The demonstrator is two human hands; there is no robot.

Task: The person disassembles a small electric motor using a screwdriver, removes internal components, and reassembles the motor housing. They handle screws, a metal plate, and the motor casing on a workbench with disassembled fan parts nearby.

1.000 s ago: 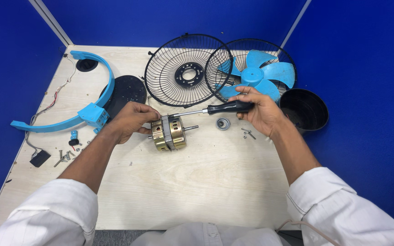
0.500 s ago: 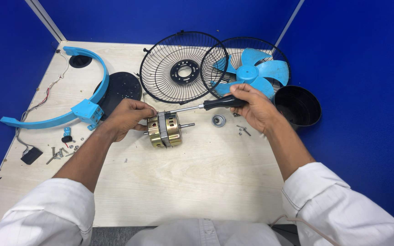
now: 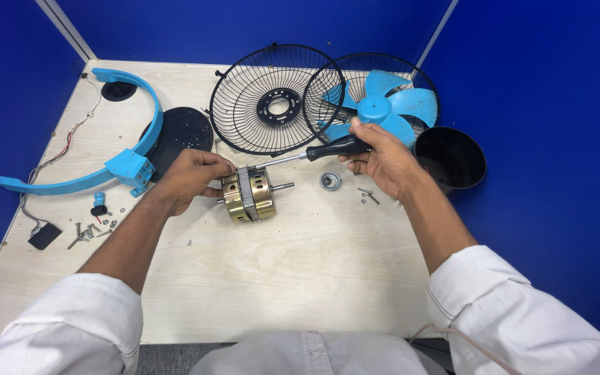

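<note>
Left hand [image 3: 190, 175]: gripped the brass motor [image 3: 248, 195] from its left side, on the table [image 3: 300, 278].
Right hand [image 3: 381, 158]: held a screwdriver [image 3: 314, 153] by the black handle, tip at the motor's top.
Bearing [image 3: 330, 181]: just left of the right hand.
Grilles [image 3: 276, 97]: beyond both hands, overlapping.
Blue blade [image 3: 383, 107]: just beyond the right hand.
Black cup [image 3: 451, 158]: right of the right hand.
Blue arc [image 3: 130, 163]: left of the left hand.
Screws [image 3: 92, 229]: near the left forearm.

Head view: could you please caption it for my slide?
Left hand steadies a brass-coloured fan motor while the right hand drives a screwdriver into it.
</note>
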